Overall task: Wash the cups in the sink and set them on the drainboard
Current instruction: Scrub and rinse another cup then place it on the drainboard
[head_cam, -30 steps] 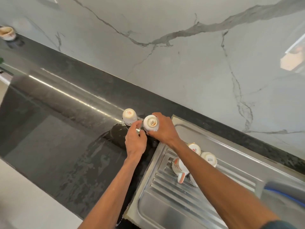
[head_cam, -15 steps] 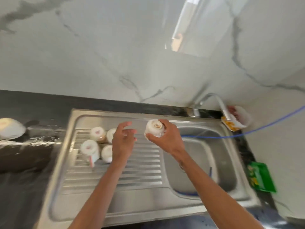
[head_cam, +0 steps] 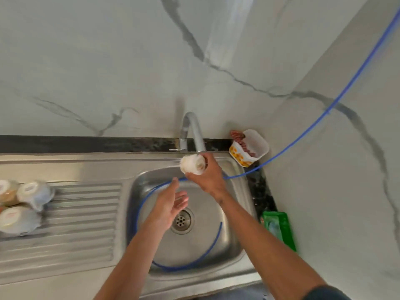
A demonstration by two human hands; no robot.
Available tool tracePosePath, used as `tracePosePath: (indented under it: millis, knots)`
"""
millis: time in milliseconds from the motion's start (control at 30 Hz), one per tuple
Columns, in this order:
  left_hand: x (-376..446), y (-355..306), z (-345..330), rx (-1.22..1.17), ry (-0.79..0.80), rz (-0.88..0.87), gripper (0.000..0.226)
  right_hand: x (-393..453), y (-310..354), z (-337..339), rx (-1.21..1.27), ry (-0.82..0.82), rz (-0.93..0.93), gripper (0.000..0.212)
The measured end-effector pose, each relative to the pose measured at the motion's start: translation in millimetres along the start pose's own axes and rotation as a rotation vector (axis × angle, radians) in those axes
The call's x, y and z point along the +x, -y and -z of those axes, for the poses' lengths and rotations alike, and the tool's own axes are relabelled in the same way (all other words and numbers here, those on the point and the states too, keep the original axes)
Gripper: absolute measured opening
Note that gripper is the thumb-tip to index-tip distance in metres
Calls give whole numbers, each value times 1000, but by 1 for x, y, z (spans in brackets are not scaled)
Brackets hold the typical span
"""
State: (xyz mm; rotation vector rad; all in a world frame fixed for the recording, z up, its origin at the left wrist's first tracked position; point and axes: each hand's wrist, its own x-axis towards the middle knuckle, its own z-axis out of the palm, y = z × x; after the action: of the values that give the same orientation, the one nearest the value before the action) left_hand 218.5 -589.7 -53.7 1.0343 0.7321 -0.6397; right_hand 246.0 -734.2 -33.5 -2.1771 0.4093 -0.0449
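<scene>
Nearby, blue hose [head_cam: 151, 192] loops the sink [head_cam: 233, 241] under both hands.

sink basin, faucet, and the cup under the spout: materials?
Sink basin: looks like brushed stainless steel, dull grey sheen. Faucet: metal, satin grey, soft highlights. Cup gripped by the right hand: probably glazed white ceramic; blur leaves plastic possible.

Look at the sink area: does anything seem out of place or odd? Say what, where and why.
A thin blue tube runs down the wall and coils loosely inside the sink, under the hands. Tubing lying in a wash basin looks out of place. The cups on the drainboard look orderly.
</scene>
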Motion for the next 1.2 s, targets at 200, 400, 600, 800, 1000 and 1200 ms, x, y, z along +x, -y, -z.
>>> tracePosePath:
  millis: [200,400,600,800,1000,1200]
  knots:
    - [8,-25,-47,-275,132,-128,57,5,9,7,93,105,41,72]
    - [4,-29,-72,-341,20,-90,43,-23,-5,28,201,218,-4,81]
    - [16,9,-61,457,-272,-326,61,-107,-89,110,22,-216,-243,19]
    - [7,48,-47,131,-180,122,53,-152,-168,169,-353,-103,-442,44]
    - [-9,77,-42,-20,-164,176,48,-138,-176,179,-577,275,-359,70]
    - [-20,85,-40,-43,-145,141,60,-134,-181,183,-493,75,-321,30]
